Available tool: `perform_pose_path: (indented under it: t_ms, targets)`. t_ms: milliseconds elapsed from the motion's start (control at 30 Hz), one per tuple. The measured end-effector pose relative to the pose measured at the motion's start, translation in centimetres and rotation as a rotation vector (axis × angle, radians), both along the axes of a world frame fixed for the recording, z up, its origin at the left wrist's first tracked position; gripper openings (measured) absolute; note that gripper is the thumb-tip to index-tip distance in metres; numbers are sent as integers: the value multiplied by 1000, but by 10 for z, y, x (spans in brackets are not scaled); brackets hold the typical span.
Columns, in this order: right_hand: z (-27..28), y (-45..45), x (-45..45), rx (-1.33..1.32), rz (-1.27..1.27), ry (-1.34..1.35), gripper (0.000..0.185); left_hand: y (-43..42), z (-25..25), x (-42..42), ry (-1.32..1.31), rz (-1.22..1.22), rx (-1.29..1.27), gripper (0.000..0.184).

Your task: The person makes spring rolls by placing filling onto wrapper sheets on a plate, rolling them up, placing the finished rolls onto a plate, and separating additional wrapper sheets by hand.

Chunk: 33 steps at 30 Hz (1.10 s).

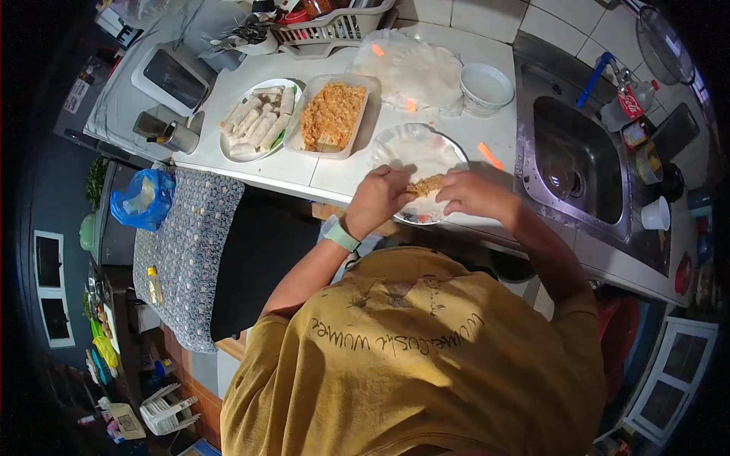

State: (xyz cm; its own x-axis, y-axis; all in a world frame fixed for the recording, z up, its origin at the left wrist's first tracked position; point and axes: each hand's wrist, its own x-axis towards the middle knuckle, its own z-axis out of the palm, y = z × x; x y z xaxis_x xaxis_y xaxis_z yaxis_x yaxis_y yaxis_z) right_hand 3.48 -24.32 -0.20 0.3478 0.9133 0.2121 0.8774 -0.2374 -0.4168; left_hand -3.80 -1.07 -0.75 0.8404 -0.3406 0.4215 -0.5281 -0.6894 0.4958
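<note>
A round, thin spring roll wrapper [411,150] lies on a plate [462,152] at the counter's front edge. Across it runs a short line of orange-brown filling [426,185]. My left hand [378,199] is at the left end of the filling, fingers curled in on the wrapper. At the other end, my right hand [477,194] pinches the wrapper with bent fingers. The fingertips partly cover the wrapper's near part. To the left stand a plastic tub of filling [332,114] and a plate of rolled spring rolls [261,121].
Behind the plate lies a stack of wrappers [414,72], beside a bowl of whitish liquid [487,87]. A steel sink [582,159] is on the right, with a soda bottle [630,105] by it. A dish rack [327,29] stands at the back; orange strips [490,155] lie about.
</note>
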Motion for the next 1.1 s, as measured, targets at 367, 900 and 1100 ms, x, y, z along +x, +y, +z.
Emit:
perform_pose_path:
  t_ms: [367,900,1100]
  targets:
    - [-25,20,-7,-177,-100,-105,16,2,12,-11,80,25,-134,39]
    - [-6,11,-40,108,-272,128,16,-12,4,-23,112,-131,-168,24]
    - [-6,6,-37,101,-307,-86,17,-12,-4,-12,92,-51,-106,17]
